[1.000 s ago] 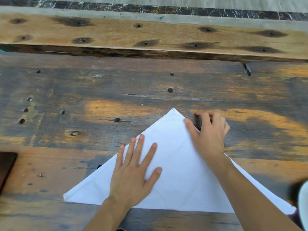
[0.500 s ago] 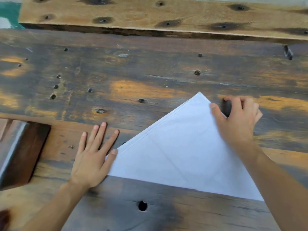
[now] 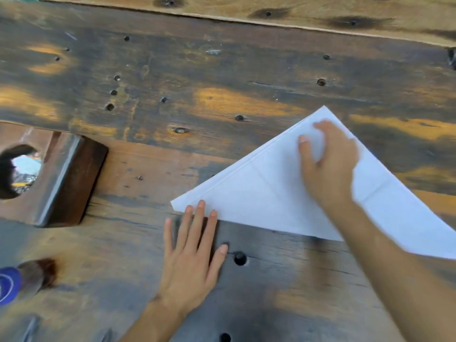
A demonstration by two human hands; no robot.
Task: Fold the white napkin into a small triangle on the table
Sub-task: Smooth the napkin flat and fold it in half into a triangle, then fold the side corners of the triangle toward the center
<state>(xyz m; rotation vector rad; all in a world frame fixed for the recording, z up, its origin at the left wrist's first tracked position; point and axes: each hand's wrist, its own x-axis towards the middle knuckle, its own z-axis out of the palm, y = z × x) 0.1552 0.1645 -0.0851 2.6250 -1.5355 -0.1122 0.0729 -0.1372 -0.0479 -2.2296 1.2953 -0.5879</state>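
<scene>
1. Pins the near-left corner of the white cloth napkin (image 3: 271, 201), already folded into one large triangle, with the left hand (image 3: 192, 257): fingers straight and slightly fanned, tips on the hem, palm on bare wood. Probably anchors the cloth against sliding.
2. Sets the right hand (image 3: 330, 164) on the cloth near the far apex, fingers curled. Cannot tell through the motion blur whether pinching a layer or only pressing. Looks like preparation for the next halving fold.
3. Leaves the napkin flat, right of centre, on the dark weathered plank table (image 3: 172, 70), long edge nearest the body. Too large yet to count as small.
4. Works on scarred wood dotted with bolt holes, beside a rust-brown metal-lined recess with a round hole (image 3: 56, 178) at left, a blue round object (image 3: 7, 285) at the lower left edge, and a paler wooden plank (image 3: 222, 6) along the far side. Shows nothing of the room beyond.
</scene>
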